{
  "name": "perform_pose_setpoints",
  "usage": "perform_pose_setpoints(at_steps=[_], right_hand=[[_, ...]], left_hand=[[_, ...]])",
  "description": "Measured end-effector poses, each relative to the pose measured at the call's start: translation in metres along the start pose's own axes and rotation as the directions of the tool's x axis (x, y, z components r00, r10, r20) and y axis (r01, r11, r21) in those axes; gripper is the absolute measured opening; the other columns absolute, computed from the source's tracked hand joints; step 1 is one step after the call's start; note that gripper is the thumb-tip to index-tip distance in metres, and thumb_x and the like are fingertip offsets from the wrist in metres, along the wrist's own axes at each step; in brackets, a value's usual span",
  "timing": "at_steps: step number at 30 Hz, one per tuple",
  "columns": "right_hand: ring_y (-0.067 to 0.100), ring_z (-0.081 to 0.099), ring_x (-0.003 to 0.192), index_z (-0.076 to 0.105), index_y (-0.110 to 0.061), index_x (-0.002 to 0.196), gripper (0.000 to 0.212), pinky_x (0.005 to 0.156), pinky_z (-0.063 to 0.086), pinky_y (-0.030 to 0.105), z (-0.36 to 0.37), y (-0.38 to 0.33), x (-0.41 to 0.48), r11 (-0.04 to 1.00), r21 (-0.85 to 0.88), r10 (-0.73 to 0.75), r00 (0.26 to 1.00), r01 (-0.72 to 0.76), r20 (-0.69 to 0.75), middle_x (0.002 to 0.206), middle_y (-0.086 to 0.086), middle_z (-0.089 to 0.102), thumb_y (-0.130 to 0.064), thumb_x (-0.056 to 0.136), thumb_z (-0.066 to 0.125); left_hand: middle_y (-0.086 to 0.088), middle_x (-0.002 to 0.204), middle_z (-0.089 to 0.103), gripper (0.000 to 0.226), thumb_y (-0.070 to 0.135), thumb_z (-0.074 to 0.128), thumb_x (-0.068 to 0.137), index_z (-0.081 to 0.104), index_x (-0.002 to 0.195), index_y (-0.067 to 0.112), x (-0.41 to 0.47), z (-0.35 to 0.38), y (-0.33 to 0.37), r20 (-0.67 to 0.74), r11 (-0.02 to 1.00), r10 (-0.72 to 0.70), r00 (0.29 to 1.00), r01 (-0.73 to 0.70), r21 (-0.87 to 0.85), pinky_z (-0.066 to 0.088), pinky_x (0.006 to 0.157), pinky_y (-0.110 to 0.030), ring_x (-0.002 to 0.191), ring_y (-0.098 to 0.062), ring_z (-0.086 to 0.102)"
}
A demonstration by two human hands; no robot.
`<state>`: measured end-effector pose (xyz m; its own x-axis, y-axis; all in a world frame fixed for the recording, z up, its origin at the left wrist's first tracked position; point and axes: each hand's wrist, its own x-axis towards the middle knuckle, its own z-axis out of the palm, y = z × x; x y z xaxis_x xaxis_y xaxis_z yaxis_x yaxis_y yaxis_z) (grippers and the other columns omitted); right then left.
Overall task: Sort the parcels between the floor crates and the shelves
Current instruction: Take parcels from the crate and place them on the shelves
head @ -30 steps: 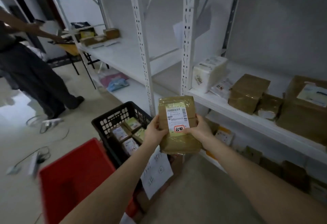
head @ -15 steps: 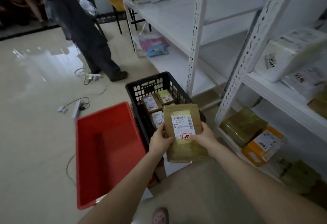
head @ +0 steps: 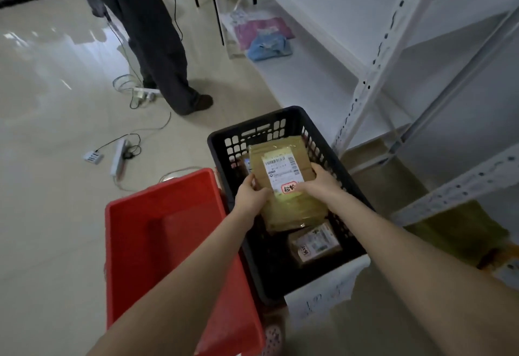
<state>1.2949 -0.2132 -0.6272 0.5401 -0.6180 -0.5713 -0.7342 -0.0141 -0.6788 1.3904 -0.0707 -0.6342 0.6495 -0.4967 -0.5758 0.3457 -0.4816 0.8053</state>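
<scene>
The parcel (head: 283, 184) has come down from shelf height into the black crate (head: 323, 136), above a smaller parcel (head: 314, 243). The left grip (head: 250, 198) and right grip (head: 320, 184) pinch its side edges. It is not yet released, and the parcels on the shelf (head: 449, 189) likely remain to be sorted.

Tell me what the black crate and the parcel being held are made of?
Black crate: probably hard moulded plastic, matt, with slotted walls. Parcel: seemingly brown cardboard under glossy clear tape or film, which glints; paper label stuck on.
</scene>
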Motion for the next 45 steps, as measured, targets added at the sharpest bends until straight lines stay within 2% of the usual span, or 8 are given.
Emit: perform_pose_setpoints(at_steps=[5,14,17,23,27,33,37,45], right_hand=[[0.017,0.052,0.096,0.045,-0.022,0.135,0.061,0.083,0.047,0.035,-0.007,-0.014,0.074,0.999,-0.015,-0.037,0.999,0.037,-0.002,0.126,0.003,0.058,-0.015,0.080,0.070],[0.032,0.046,0.121,0.029,-0.023,0.146,0.085,0.096,0.046,0.042,0.026,0.010,0.176,0.961,-0.276,0.008,1.000,-0.012,-0.015,0.138,0.012,0.038,-0.036,0.076,0.075],[0.034,0.035,0.130,0.034,-0.025,0.142,0.078,0.103,0.040,0.044,0.026,0.012,0.193,0.862,-0.501,-0.082,0.996,0.081,0.021,0.142,0.013,0.035,-0.049,0.076,0.069],[0.036,-0.013,0.145,-0.001,-0.032,0.151,0.114,0.118,0.002,0.051,0.037,0.038,0.185,0.535,-0.797,-0.156,0.960,0.280,0.233,0.159,0.011,-0.010,-0.055,0.069,0.075],[0.034,-0.016,0.144,-0.004,-0.032,0.151,0.108,0.118,0.000,0.051,0.034,0.050,0.188,0.505,-0.827,-0.146,0.969,0.246,0.199,0.158,0.010,-0.015,-0.038,0.076,0.073],[0.033,-0.004,0.146,0.009,-0.028,0.150,0.092,0.117,0.010,0.048,0.023,0.048,0.166,0.587,-0.776,-0.208,0.970,0.229,0.129,0.159,0.008,-0.001,-0.033,0.082,0.070],[0.032,0.000,0.146,0.013,-0.027,0.150,0.081,0.116,0.015,0.047,0.009,0.042,0.127,0.637,-0.749,-0.214,0.975,0.184,0.057,0.158,0.007,0.003,-0.027,0.087,0.064],[0.030,0.006,0.145,0.015,-0.023,0.150,0.076,0.113,0.022,0.045,-0.025,0.048,-0.001,0.767,-0.641,-0.139,0.981,0.020,-0.135,0.158,0.009,0.008,-0.038,0.090,0.059]], left_hand=[[-0.002,0.115,0.065,0.064,0.006,0.060,0.088,0.036,0.145,0.025,0.075,0.007,0.013,0.011,0.996,-0.046,0.999,0.046,-0.074,0.057,0.077,-0.037,0.092,-0.018,0.067],[0.004,0.107,0.066,0.069,0.000,0.058,0.086,0.035,0.144,0.031,0.170,0.028,-0.017,-0.038,0.986,-0.120,0.992,0.114,-0.125,0.051,0.052,-0.022,0.082,-0.012,0.067],[-0.005,0.116,0.064,0.071,-0.005,0.053,0.087,0.030,0.147,0.024,0.197,0.045,-0.016,-0.064,0.980,-0.117,0.991,0.105,-0.172,0.053,0.062,-0.025,0.079,-0.013,0.065],[-0.005,0.129,0.058,0.062,0.000,0.049,0.091,0.031,0.147,0.017,0.212,0.070,-0.012,-0.006,0.976,-0.137,0.991,0.134,-0.171,0.053,0.076,-0.026,0.104,-0.017,0.062],[-0.003,0.145,0.043,0.071,0.012,0.058,0.089,0.024,0.150,0.020,0.209,0.061,-0.016,-0.040,0.980,-0.016,0.999,0.024,0.197,0.047,0.086,-0.023,0.119,-0.016,0.051],[-0.004,0.159,0.012,0.097,0.055,0.064,0.080,0.006,0.152,0.027,0.182,0.047,-0.029,0.072,0.366,0.101,0.992,-0.104,0.925,0.042,0.103,-0.045,0.142,-0.027,0.024],[-0.005,0.159,0.008,0.103,0.059,0.066,0.078,0.001,0.151,0.027,0.149,0.047,-0.016,0.206,0.109,0.124,0.971,-0.220,0.969,0.029,0.112,-0.045,0.145,-0.029,0.016],[-0.005,0.159,0.011,0.098,0.056,0.066,0.079,0.007,0.151,0.024,0.049,0.071,0.025,0.466,-0.099,0.188,0.865,-0.455,0.885,0.030,0.112,-0.048,0.144,-0.029,0.018]])
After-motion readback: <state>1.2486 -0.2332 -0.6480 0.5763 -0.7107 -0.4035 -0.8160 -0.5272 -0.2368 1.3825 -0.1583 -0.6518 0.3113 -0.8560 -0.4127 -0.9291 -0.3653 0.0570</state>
